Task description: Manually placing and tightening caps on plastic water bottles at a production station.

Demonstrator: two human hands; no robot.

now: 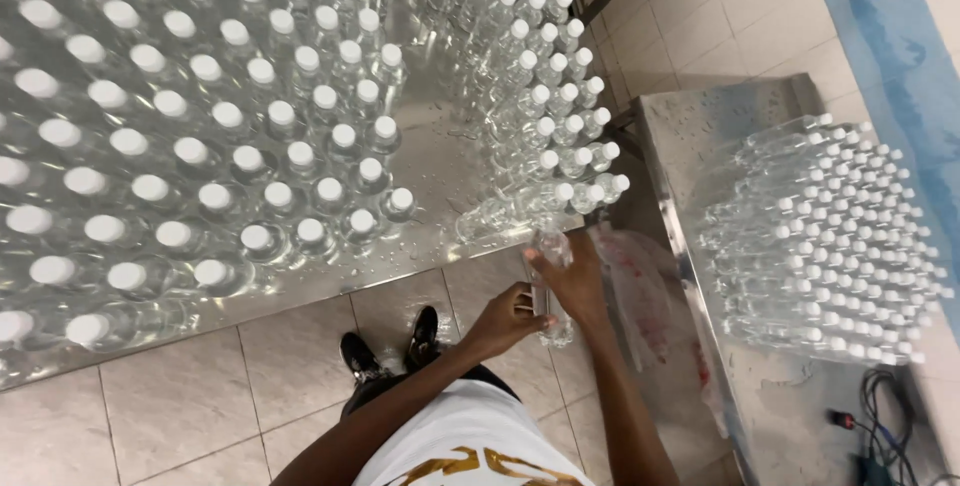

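Observation:
My left hand (508,320) and my right hand (574,281) both grip one clear plastic bottle (551,252), held upright just off the front edge of the steel table (430,161). The left hand wraps the bottle's lower part. Around its upper part sits the right hand, hiding the cap. Right above the hands stands a block of clear bottles with white caps (545,96). A larger block of capped bottles (200,136) fills the table's left side.
A second steel table (700,116) at the right carries several capped bottles lying in a stack (830,236). A clear plastic bag (640,286) hangs between the tables. Cables (880,416) lie at the lower right. My black shoes (395,346) stand on the tiled floor.

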